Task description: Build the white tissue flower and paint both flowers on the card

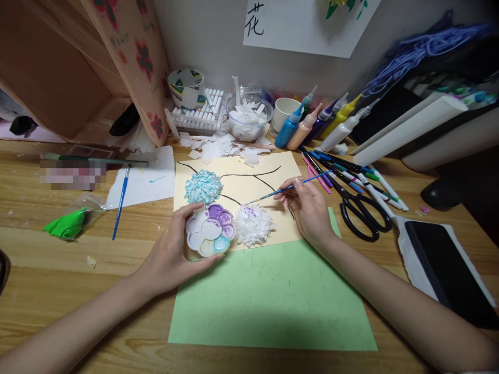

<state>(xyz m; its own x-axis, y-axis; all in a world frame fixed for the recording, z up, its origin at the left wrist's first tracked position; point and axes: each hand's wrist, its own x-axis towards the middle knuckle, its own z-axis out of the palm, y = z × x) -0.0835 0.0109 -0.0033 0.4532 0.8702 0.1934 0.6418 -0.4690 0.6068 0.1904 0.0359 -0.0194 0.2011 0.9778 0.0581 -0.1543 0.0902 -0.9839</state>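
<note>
My left hand [171,246] grips a white flower-shaped paint palette [198,228] by its rim; purple, turquoise and pale yellow paint lie in its wells. In my right hand [310,210] is a thin blue paintbrush [268,195], its tip at the upper edge of a white paper flower [255,228]. Purple marks show on that flower's top. A turquoise-tinted paper flower [203,187] sits up and left of it. Both flowers are on a cream sheet [241,161] with drawn black branch lines, which overlaps a green sheet [268,301].
Behind stand paint bottles [289,130], a bowl of paper scraps [249,117] and a marker box [198,111]. Black scissors [364,215], pens [362,182] and a phone [448,265] lie right. Left are another paintbrush [121,202] and a green lump in plastic [68,223].
</note>
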